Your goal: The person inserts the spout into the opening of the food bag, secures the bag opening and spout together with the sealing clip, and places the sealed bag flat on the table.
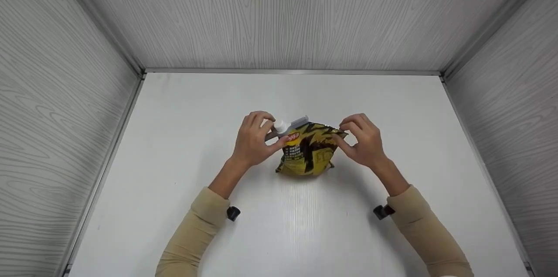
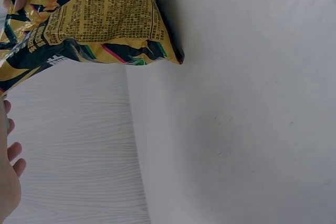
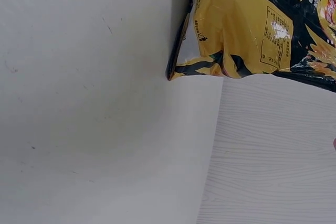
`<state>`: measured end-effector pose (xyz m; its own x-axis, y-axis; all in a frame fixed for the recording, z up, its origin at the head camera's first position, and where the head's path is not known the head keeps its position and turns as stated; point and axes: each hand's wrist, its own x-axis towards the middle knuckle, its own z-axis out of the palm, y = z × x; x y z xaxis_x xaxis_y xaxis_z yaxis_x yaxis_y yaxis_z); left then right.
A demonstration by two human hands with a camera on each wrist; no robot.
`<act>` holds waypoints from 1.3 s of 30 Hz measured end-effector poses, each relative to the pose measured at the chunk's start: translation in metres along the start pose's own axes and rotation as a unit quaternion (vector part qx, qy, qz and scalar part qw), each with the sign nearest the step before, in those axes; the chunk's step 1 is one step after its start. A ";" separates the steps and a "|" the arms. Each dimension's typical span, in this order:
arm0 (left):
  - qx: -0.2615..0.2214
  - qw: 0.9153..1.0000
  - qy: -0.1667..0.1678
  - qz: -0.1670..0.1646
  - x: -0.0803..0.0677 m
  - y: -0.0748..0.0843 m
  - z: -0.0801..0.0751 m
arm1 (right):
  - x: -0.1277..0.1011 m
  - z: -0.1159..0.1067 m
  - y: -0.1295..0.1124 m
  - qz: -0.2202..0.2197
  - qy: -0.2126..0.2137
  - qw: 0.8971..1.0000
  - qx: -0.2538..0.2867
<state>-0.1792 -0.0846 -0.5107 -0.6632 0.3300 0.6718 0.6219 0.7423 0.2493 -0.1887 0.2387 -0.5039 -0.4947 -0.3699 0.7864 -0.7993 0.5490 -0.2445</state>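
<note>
left hand (image 1: 255,139) gripping clip (image 1: 290,126), right hand (image 1: 364,139) pinching bag (image 1: 307,150)

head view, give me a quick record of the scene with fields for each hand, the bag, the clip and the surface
left hand: grips the clip at the bag's top left corner
right hand: pinches the bag's top right corner
bag: yellow and black snack bag, standing upright on the table, top edge held flat between the hands
clip: grey bar with a white end, lying along the bag's top edge; whether it is clamped shut cannot be told
table: white, walled by grey wood-grain panels
</note>
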 end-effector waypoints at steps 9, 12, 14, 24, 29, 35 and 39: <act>0.007 1.000 0.007 -0.014 -0.003 -0.004 0.005 | -0.004 0.002 0.003 0.026 -0.006 1.000 -0.002; 0.008 1.000 0.007 -0.021 -0.004 -0.005 0.006 | -0.004 0.004 0.004 0.031 -0.006 1.000 -0.003; 0.008 1.000 0.006 -0.026 -0.004 -0.005 0.007 | -0.005 0.005 0.004 0.033 -0.004 0.999 -0.004; 0.007 0.999 0.011 -0.043 -0.009 -0.003 0.010 | -0.010 0.007 0.009 0.048 -0.007 0.999 -0.014; 0.001 0.998 0.006 -0.059 -0.011 -0.003 0.013 | -0.011 0.009 0.011 0.058 -0.009 0.998 -0.015; -0.002 0.997 -0.005 -0.079 -0.011 -0.004 0.016 | -0.012 0.011 0.012 0.068 -0.009 0.997 -0.017; 0.001 0.996 -0.011 -0.087 -0.011 -0.003 0.017 | -0.013 0.012 0.014 0.072 -0.014 0.997 -0.023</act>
<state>-0.1814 -0.0805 -0.5306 -0.7700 0.2084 0.6031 0.4953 0.7910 0.3590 -0.1974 0.2420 -0.5249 -0.6126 -0.3054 0.7290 -0.7032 0.6318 -0.3262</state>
